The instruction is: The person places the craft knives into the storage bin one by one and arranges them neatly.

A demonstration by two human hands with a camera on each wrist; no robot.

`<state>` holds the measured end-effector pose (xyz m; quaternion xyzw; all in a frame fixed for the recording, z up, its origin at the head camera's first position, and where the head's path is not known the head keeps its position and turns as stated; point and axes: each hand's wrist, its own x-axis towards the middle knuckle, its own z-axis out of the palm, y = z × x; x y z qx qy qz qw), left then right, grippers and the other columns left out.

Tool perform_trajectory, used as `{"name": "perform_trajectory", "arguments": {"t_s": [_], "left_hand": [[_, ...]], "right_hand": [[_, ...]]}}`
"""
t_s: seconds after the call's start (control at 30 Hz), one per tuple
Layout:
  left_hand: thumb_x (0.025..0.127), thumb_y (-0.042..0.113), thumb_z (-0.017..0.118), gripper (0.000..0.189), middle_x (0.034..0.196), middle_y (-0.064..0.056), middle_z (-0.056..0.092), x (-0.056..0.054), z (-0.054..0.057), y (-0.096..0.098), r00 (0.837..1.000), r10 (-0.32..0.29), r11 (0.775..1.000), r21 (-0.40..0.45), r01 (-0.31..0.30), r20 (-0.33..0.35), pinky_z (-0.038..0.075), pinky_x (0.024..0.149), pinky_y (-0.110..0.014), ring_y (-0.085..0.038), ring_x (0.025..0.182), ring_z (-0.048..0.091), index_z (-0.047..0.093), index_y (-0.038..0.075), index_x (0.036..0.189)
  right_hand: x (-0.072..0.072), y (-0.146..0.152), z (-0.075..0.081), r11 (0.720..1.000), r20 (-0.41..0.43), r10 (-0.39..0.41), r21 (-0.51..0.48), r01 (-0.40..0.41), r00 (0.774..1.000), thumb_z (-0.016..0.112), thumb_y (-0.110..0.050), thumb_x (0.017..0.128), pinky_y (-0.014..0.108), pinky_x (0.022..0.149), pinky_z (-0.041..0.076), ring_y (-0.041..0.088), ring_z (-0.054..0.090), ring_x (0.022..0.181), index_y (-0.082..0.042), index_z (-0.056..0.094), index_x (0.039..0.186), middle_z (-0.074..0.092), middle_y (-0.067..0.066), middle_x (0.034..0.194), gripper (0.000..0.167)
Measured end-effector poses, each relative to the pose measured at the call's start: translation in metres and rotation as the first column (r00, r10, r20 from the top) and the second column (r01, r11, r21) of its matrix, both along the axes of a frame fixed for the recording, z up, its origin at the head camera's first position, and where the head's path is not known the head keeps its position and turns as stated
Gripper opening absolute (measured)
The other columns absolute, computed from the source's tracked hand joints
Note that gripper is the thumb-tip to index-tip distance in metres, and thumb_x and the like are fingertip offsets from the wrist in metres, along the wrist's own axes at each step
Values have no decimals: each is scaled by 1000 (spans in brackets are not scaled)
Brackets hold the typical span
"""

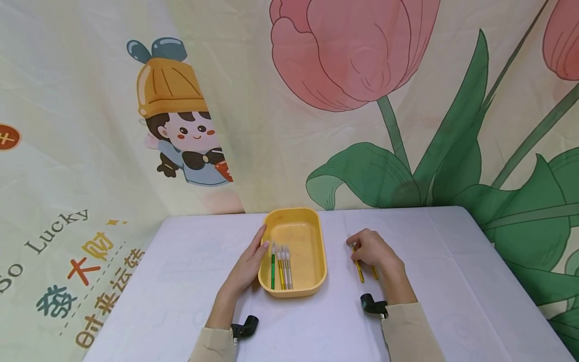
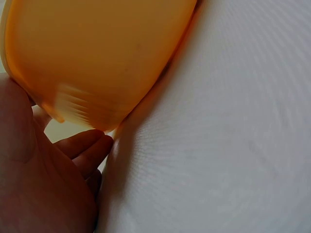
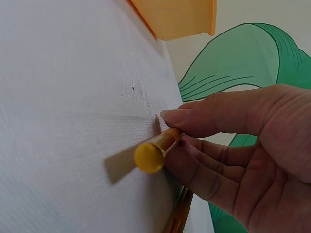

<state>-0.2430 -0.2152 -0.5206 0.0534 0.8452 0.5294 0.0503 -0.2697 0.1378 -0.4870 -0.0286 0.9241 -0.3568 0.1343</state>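
Note:
My left hand [image 1: 246, 264] grips the left side of a yellow plastic tray [image 1: 307, 236], thumb at the rim and fingers along the outer wall. Inside the tray, at its left, lie a green pen-like stick [image 1: 273, 271] and several yellow and silvery ones [image 1: 289, 276], all with pale, clear-looking tips. To the right of the tray, my right hand [image 1: 373, 249] pinches a slim yellow pen-like stick [image 3: 150, 156] between thumb and fingers, its round end toward the wrist camera. A second yellow stick [image 1: 374, 273] lies under that hand, partly hidden by it.
A white cloth covers the table [image 1: 172, 281]. Behind it hangs a printed curtain [image 1: 253, 125] with tulips and a cartoon figure. Black wrist cameras sit at both wrists, the right one [image 1: 373, 304] low over the cloth.

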Motion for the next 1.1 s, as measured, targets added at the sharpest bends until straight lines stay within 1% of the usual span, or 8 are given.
{"name": "perform_trajectory", "arguments": {"t_s": [0.2,0.4,0.53,0.73,0.9,1.1], "left_hand": [[111,53,38,57,172,17,18,0,0,0,1000,2,1000,1,-2,3,9,133,-52,-17,162,11,19,47,164],[111,52,38,57,173,16,17,0,-1,1,1000,5,1000,5,-5,6,9,132,-52,-18,163,11,19,47,164],[111,52,38,58,173,16,17,-1,-1,1,1000,5,1000,10,-5,7,9,132,-52,-18,163,10,19,45,165],[111,52,38,57,173,16,18,-1,0,1,1000,7,1000,6,-7,4,9,132,-52,-18,163,11,19,45,165],[111,52,37,57,173,16,17,0,0,1,1000,10,1000,6,-10,10,9,132,-52,-18,163,11,19,46,165],[111,53,38,58,173,15,17,0,0,1,1000,3,1000,8,-3,11,9,132,-52,-18,163,10,18,46,165]], "right_hand": [[0,1,-1,1000,-13,6,-18,-6,1000,76,2,87,27,56,52,20,60,67,-5,74,129,62,10,89,43],[-1,1,0,1000,11,16,-22,-15,1000,76,3,86,27,57,52,20,60,68,-8,73,130,63,11,90,46],[-1,1,1,999,34,29,-15,-28,999,77,2,86,26,58,52,20,60,68,-8,75,128,63,10,89,43],[-1,2,1,999,38,43,-24,-42,998,77,3,86,26,56,51,19,60,65,-7,76,125,63,9,86,40],[-1,1,1,998,22,45,-32,-44,999,76,3,87,26,57,52,19,60,67,-5,75,127,64,9,88,41],[-1,2,3,997,-24,53,-60,-55,998,76,3,87,27,59,52,20,59,71,-3,73,130,65,9,91,44]]}}
